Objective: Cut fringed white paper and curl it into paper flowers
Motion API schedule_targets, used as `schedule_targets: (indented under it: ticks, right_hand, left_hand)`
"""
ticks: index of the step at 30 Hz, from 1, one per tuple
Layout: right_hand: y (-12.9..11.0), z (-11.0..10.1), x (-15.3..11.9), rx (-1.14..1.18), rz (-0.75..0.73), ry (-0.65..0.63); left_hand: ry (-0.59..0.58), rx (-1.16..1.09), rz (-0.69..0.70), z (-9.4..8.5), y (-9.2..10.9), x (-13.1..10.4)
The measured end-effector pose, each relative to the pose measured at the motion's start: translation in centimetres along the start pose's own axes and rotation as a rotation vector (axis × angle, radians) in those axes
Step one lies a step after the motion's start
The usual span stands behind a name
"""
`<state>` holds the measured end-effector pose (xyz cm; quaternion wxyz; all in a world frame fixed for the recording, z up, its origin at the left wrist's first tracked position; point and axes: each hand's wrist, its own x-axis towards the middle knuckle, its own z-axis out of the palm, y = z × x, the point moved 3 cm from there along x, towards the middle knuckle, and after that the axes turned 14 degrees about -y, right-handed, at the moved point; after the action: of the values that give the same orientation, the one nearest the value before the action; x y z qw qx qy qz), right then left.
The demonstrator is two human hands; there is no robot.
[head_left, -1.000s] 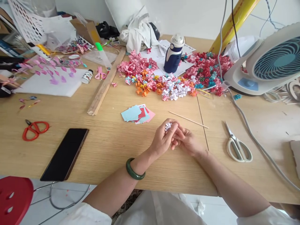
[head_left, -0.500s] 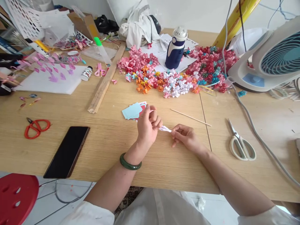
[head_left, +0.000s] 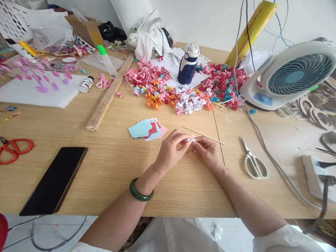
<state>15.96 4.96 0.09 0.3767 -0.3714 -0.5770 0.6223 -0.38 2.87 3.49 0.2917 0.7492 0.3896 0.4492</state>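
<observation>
Both my hands meet over the middle of the table around a small white paper flower (head_left: pixel 190 139). My left hand (head_left: pixel 172 147), with a green bangle (head_left: pixel 141 190) on its wrist, pinches the flower from the left. From the right, the thumb and fingers of my right hand (head_left: pixel 206 149) close on its lower end. Fingers partly hide the flower. Just behind my hands lies a thin wooden stick (head_left: pixel 204 134). Light blue, red and pink paper pieces (head_left: pixel 147 128) are stacked to the left.
A heap of pink, white and orange paper flowers (head_left: pixel 187 99) surrounds a dark blue bottle (head_left: pixel 187 66). White-handled scissors (head_left: pixel 254 164) and a fan (head_left: pixel 294 77) are to the right. A phone (head_left: pixel 56 178), red-handled scissors (head_left: pixel 13 148) and a wooden bar (head_left: pixel 110 94) lie left.
My left hand has turned and come closer to my right, and the white paper between them now looks bunched instead of stretched out. The whole view has swung a little to the right.
</observation>
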Motion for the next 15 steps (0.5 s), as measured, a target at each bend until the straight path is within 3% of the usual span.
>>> schedule_targets:
  ticks: [5,12,15]
  right_hand:
    - [-0.03,-0.55,0.17,-0.023,-0.021,0.025]
    - [0.2,-0.84,0.21,-0.037,-0.074,0.034]
    - [0.14,-0.79,0.08,-0.062,-0.097,0.027]
  left_hand:
    - [0.133,-0.033,-0.043,-0.46,-0.49,-0.15]
    - [0.161,-0.088,-0.068,-0.8,-0.31,-0.11]
    - [0.054,-0.176,-0.123,-0.16,-0.56,-0.07]
